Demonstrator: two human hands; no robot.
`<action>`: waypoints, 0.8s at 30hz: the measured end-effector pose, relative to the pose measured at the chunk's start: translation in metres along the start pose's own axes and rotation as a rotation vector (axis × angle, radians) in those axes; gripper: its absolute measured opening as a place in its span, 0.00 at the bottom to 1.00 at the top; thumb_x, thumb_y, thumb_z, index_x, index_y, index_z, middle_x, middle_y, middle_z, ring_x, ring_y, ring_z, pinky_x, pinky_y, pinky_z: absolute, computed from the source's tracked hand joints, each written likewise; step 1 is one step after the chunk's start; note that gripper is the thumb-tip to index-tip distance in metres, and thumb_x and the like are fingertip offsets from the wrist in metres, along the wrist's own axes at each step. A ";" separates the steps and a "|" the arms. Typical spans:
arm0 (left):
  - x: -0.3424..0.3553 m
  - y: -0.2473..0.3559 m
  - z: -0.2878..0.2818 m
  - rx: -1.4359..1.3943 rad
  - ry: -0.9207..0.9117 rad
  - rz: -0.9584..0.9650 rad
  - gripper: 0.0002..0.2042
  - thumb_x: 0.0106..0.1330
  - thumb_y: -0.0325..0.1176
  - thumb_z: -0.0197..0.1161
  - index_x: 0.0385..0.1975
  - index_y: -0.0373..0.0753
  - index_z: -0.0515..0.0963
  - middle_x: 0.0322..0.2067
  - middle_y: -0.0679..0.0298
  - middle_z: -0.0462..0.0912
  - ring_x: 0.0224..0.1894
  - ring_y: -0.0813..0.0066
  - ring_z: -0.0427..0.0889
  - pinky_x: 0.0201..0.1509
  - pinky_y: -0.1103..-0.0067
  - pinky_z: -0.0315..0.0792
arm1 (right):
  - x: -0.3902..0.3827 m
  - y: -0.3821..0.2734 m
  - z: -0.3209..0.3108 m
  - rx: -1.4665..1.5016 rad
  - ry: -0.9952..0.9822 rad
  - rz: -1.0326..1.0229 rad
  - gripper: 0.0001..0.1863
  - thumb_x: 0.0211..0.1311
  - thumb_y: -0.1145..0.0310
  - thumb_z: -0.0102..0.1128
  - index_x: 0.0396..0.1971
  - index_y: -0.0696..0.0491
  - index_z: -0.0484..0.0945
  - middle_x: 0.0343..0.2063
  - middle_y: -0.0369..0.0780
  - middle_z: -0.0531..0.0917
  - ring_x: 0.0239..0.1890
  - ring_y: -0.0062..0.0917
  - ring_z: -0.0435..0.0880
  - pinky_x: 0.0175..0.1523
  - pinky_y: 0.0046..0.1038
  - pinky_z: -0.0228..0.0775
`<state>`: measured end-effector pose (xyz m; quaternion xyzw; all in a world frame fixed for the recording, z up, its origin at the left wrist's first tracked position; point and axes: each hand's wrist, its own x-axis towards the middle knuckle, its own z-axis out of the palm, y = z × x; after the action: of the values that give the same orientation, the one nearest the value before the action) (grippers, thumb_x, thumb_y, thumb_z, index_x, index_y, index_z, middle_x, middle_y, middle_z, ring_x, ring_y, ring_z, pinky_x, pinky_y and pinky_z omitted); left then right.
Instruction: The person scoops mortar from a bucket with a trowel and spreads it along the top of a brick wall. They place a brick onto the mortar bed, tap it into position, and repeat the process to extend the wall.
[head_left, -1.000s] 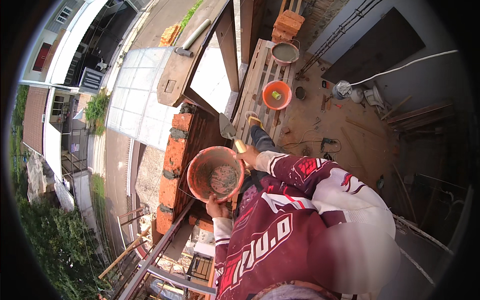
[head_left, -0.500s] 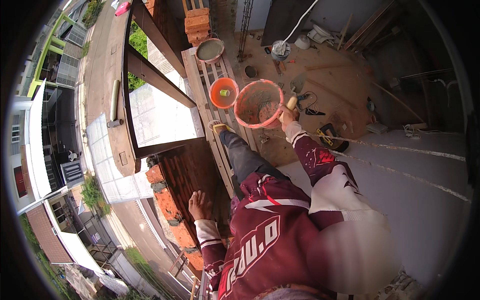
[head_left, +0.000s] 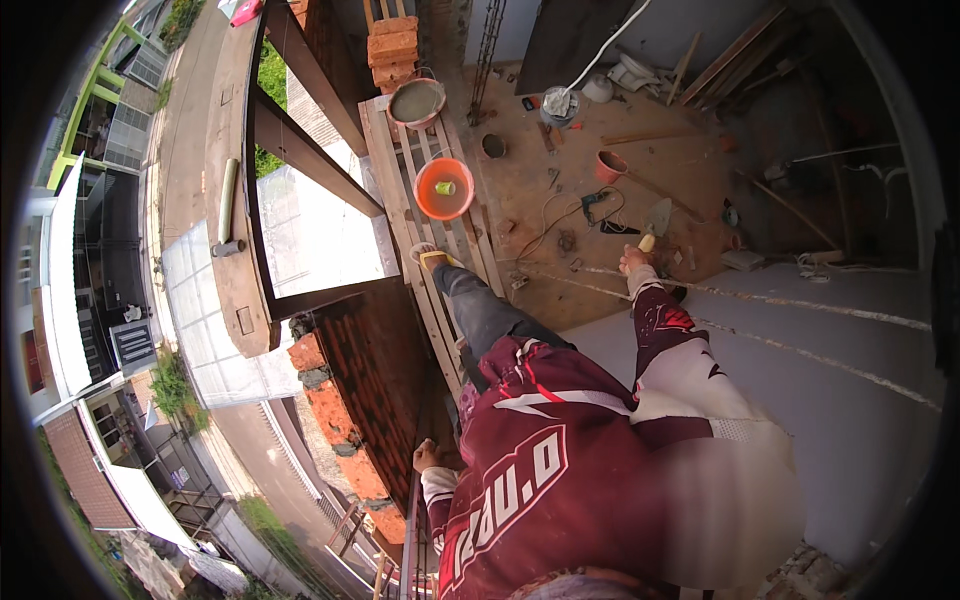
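My right hand (head_left: pixel 634 262) is closed round the pale handle of a trowel (head_left: pixel 658 217), held out over the floor with its grey blade pointing away from me. My left hand (head_left: pixel 427 457) is low beside the brick wall (head_left: pixel 340 425), fingers curled in, with nothing visible in them. An orange bucket (head_left: pixel 444 215) with liquid and a small yellow-green object inside stands on the wooden plank platform (head_left: pixel 383 160). Behind it is a bucket of grey mix (head_left: pixel 417 104). A reddish-orange bucket (head_left: pixel 609 167) appears farther right, small and low; I cannot tell whether it rests on the floor.
My foot (head_left: pixel 430 257) is on the planks. Stacked bricks (head_left: pixel 392 45) stand at their far end. A window frame (head_left: pixel 320 150) opens to the street on the left, with a hammer (head_left: pixel 227 247) on its board. A power tool with a cord (head_left: pixel 597 207) lies on the floor below.
The large mortar bucket at my right hand is gone from there; a smaller-looking bucket shows farther right. My right hand moved right with the trowel. My left hand drew nearer and its fingers curled.
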<state>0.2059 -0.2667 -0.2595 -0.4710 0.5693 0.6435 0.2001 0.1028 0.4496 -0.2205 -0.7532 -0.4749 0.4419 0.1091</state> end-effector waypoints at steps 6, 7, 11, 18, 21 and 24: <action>0.003 -0.001 0.005 0.506 0.008 0.151 0.13 0.64 0.38 0.64 0.40 0.35 0.78 0.23 0.64 0.83 0.23 0.71 0.82 0.29 0.73 0.77 | -0.107 0.049 0.043 -0.322 -0.487 0.046 0.13 0.57 0.65 0.71 0.37 0.57 0.82 0.28 0.37 0.85 0.25 0.23 0.85 0.27 0.31 0.80; -0.002 0.006 0.012 0.386 0.000 0.129 0.13 0.65 0.37 0.65 0.40 0.33 0.78 0.25 0.63 0.83 0.24 0.70 0.82 0.30 0.72 0.78 | -0.118 0.045 0.049 -0.343 -0.554 0.044 0.14 0.57 0.64 0.72 0.37 0.57 0.81 0.28 0.37 0.85 0.26 0.23 0.85 0.28 0.30 0.80; -0.008 0.023 0.052 0.110 0.031 0.128 0.14 0.67 0.33 0.67 0.43 0.28 0.77 0.32 0.57 0.82 0.30 0.65 0.83 0.34 0.70 0.83 | -0.141 0.011 0.065 -0.504 -0.675 -0.010 0.17 0.58 0.63 0.72 0.41 0.56 0.79 0.30 0.37 0.85 0.26 0.21 0.85 0.30 0.28 0.82; 0.009 0.019 0.085 0.194 0.092 0.099 0.17 0.60 0.26 0.71 0.46 0.27 0.76 0.42 0.56 0.82 0.39 0.66 0.84 0.36 0.72 0.83 | -0.173 -0.045 0.098 -0.430 -0.592 -0.600 0.20 0.54 0.64 0.72 0.43 0.57 0.75 0.25 0.37 0.83 0.22 0.21 0.82 0.25 0.26 0.74; 0.007 0.018 0.092 0.300 0.181 0.086 0.13 0.62 0.33 0.72 0.39 0.31 0.79 0.34 0.60 0.85 0.30 0.72 0.83 0.32 0.76 0.80 | -0.174 -0.079 0.138 -0.281 -0.684 -0.474 0.17 0.54 0.63 0.73 0.35 0.57 0.76 0.23 0.37 0.81 0.18 0.20 0.78 0.23 0.26 0.72; -0.001 0.029 0.098 0.152 0.247 -0.087 0.13 0.65 0.38 0.68 0.36 0.32 0.81 0.34 0.57 0.85 0.30 0.71 0.83 0.31 0.75 0.78 | -0.165 -0.115 0.207 -0.454 -0.643 -0.400 0.23 0.52 0.62 0.74 0.40 0.59 0.75 0.20 0.37 0.79 0.19 0.22 0.79 0.23 0.29 0.74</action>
<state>0.1464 -0.1840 -0.2517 -0.5543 0.6158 0.5263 0.1912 -0.1539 0.3237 -0.1817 -0.4753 -0.7062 0.5085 -0.1291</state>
